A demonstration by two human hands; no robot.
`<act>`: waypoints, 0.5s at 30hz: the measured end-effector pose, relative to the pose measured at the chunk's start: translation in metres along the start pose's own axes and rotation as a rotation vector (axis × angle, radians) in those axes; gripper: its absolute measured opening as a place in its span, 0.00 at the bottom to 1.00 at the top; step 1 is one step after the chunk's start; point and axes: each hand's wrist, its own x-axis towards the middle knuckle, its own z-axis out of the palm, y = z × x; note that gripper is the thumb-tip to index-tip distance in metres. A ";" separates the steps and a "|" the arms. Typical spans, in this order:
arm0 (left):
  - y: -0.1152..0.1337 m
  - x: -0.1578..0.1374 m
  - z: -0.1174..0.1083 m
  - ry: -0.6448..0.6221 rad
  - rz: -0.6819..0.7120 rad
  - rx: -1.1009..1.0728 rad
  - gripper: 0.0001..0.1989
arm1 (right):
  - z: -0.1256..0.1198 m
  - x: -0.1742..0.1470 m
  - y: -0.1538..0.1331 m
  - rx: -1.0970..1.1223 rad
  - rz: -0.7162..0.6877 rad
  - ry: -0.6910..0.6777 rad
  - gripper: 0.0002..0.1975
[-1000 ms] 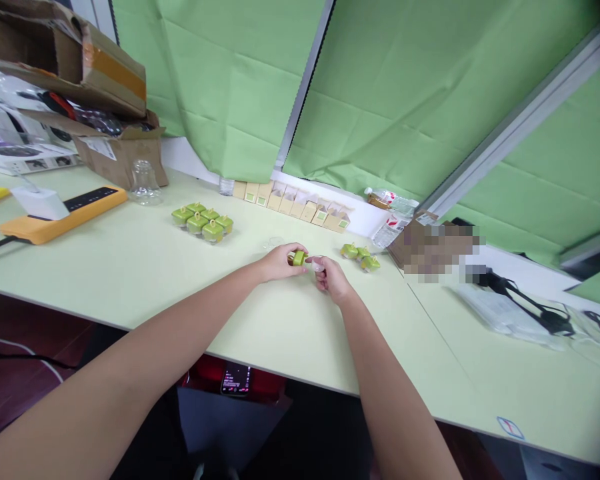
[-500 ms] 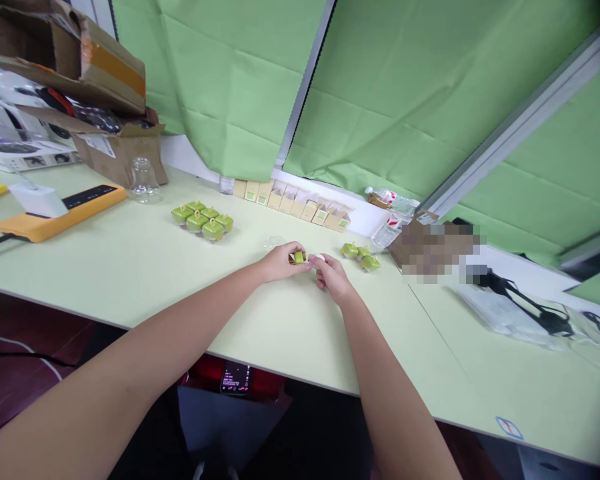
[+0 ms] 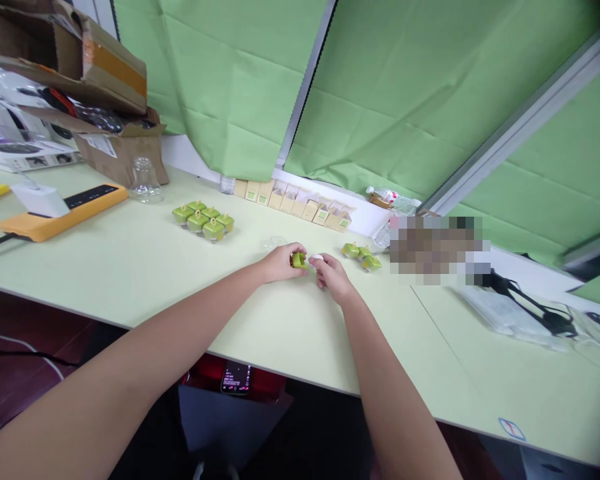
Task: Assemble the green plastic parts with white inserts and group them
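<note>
My left hand [image 3: 281,262] is closed around a small green lid [image 3: 299,260], tipped so that its hollow side partly shows. Just to the right, my right hand [image 3: 331,275] pinches a small white piece [image 3: 318,259], too small to name. A narrow gap separates the two hands above the tabletop. Behind my left hand lies a clear plastic piece [image 3: 274,243], partly hidden by it. A block of several small green-lidded containers [image 3: 203,220] stands to the left. To the right is a smaller group of green-lidded containers [image 3: 363,255].
Small cardboard boxes [image 3: 295,202] line the back edge of the table. At the left are an orange power strip [image 3: 65,212], a clear jar [image 3: 146,181] and cardboard boxes [image 3: 123,150]. Plastic bottles [image 3: 393,200] lie at the back right, with a black strap [image 3: 530,308] further right.
My right hand has drawn the white piece slightly away from the green lid. The lid has turned a little in my left hand, showing more of its hollow.
</note>
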 end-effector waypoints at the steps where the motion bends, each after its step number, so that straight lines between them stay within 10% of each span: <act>1: 0.000 0.000 0.000 -0.002 -0.003 0.002 0.22 | 0.000 0.000 0.000 -0.009 -0.006 -0.005 0.15; 15: 0.007 -0.003 -0.003 0.003 0.012 0.053 0.20 | -0.001 0.000 0.002 -0.077 -0.047 -0.055 0.16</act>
